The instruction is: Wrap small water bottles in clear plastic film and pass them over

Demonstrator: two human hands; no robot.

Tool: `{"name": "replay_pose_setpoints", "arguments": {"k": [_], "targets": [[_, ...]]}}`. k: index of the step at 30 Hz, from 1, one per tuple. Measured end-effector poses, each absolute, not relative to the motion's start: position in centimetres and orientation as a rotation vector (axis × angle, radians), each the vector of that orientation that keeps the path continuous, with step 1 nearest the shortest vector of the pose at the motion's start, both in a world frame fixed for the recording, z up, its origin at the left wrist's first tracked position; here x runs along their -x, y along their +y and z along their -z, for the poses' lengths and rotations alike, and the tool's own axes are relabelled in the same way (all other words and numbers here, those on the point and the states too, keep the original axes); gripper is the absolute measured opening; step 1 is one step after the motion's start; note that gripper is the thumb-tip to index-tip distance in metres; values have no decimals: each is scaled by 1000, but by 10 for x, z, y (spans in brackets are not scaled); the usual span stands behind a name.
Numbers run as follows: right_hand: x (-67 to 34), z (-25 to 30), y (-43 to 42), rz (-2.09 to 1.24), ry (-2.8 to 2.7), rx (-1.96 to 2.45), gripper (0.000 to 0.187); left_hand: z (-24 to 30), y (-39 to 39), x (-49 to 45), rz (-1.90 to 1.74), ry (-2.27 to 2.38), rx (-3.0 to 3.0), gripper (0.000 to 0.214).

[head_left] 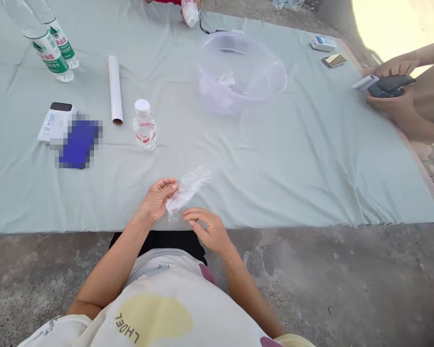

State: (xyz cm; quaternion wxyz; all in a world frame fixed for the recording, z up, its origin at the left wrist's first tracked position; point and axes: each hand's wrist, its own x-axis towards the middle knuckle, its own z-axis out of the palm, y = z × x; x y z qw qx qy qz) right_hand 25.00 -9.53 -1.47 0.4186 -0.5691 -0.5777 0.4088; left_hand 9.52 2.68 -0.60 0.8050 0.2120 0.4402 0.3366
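Note:
A crumpled clear plastic wrapper (190, 188) with some red print is pinched between the thumb and fingers of my left hand (161, 198), just above the table's near edge. My right hand (208, 226) is close by on the right, fingers bent and thumb apart, with nothing seen in it. Its fingertips come near the wrapper's lower end; contact cannot be made out. Beyond my left hand stands a small clear bottle (144, 129) with a white cap and a red-and-white label, upright.
On the green tablecloth (292, 178) are a translucent basin (278, 86) with crumpled plastic inside, a white roll (115, 89), two water bottles (52, 60), a white device (54, 123) and a blurred blue item (80, 144). Other people's hands (394, 103) hold things at right and at the far edge.

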Motion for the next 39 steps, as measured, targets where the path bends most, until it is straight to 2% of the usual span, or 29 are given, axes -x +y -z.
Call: {"name": "replay_pose_setpoints", "arguments": {"k": [2, 6, 9, 11, 13, 17, 19, 22, 28, 30, 32, 35, 39], "targets": [[-260, 10, -88, -1058, -1154, 1580, 25, 3, 24, -92, -769, 955, -473, 28], [-257, 3, -59, -1178, -626, 1625, 57, 0, 17, -86, -919, 1050, -755, 17], [-235, 5, -36, -1369, -652, 1588, 96, 5, 11, -80, -1055, 1140, -1247, 5], [-222, 9, -25, -1360, -694, 1591, 103, 8, 9, -73, -1131, 1153, -1500, 6], [-215, 13, -18, -1272, -665, 1600, 89, 11, 9, -64, -1196, 1190, -1648, 11], [-227, 21, -14, -1239, -549, 1576, 46, 14, 16, -44, -1240, 1377, -1684, 15], [-239, 22, -16, -1222, -523, 1569, 35, 18, 21, -35, -1235, 1471, -1633, 15], [-261, 22, -24, -1147, -433, 1562, 33, 26, 26, -23, -1239, 1578, -1549, 14], [-320, 26, -55, -1103, -291, 1635, 42, 34, 31, 5, -1064, 1719, -1558, 12], [-335, 22, -67, -978, -312, 1764, 39, 29, 30, 10, -1028, 1716, -1610, 14], [-340, 12, -75, -703, -368, 1875, 31, 19, 27, 8, -1097, 1738, -1732, 21], [-318, -11, -74, -363, -615, 1823, 21, 2, 19, -9, -1358, 1757, -2038, 24], [-254, -23, -44, -282, -1334, 1485, 15, -9, 15, -37, -1381, 1608, -2379, 23]]}}
